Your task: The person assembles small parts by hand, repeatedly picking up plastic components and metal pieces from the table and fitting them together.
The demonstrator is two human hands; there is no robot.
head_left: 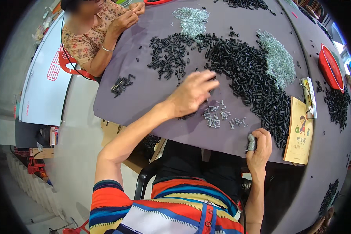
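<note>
A small group of springs (213, 119) lies on the desk (128, 109), near its front edge and between the two hands. The left hand (195, 91) is just above them, over the near side of the black parts (238, 66), hiding some; its fingers reach forward, blurred, so I cannot tell whether they grip anything. The right hand (262, 144) is at the front edge, fingers curled, with a grey wad (251, 142) at its thumb; whether it clasps that or wears it is unclear.

The black parts curve round the springs' far and right sides, with one silvery pile (191, 21) beyond and another (280, 62) along their right. A yellow booklet (297, 136) bounds them at right, beside a white pad (309, 97). Farther right is a red basket (330, 68). A small cluster (122, 85) lies left, near a seated co-worker (80, 39).
</note>
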